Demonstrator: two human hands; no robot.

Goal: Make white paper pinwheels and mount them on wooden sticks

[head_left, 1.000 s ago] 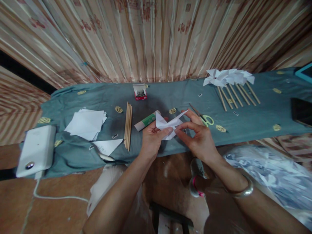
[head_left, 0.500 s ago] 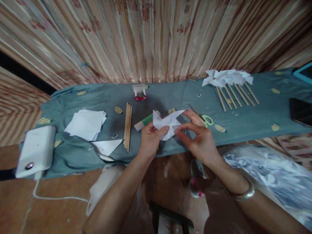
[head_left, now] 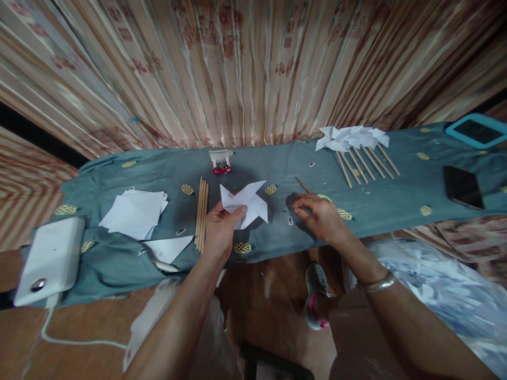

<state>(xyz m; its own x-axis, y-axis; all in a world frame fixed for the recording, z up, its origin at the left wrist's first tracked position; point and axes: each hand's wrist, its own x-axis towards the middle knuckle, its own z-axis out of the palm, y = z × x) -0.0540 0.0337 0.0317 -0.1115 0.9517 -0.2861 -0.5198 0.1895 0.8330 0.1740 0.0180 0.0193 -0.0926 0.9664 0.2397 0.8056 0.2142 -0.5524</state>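
My left hand (head_left: 222, 227) pinches a white paper pinwheel (head_left: 250, 203) between thumb and fingers, its four folded blades spread above the cloth. To the right, my right hand (head_left: 319, 215) hovers low over the cloth with bent, slightly parted fingers and nothing visible in them. Scissors (head_left: 303, 184) lie beside it, mostly covered by that hand. Just left of my left hand is a row of wooden sticks (head_left: 202, 211). A small red box (head_left: 221, 164) of metal pins or tacks stands open behind the pinwheel.
Stacked white paper squares (head_left: 134, 211) and a folded paper triangle (head_left: 170, 248) lie left, near a white device (head_left: 53, 258) with a cable. Finished pinwheels on sticks (head_left: 356, 140), a blue-framed tablet (head_left: 477, 131) and a dark phone (head_left: 462, 187) are right. A plastic bag (head_left: 439, 285) sits below.
My right hand has let go of the pinwheel and moved right, towards the scissors. My left hand has carried the pinwheel left; the green glue stick is now out of sight. The view has shifted slightly.
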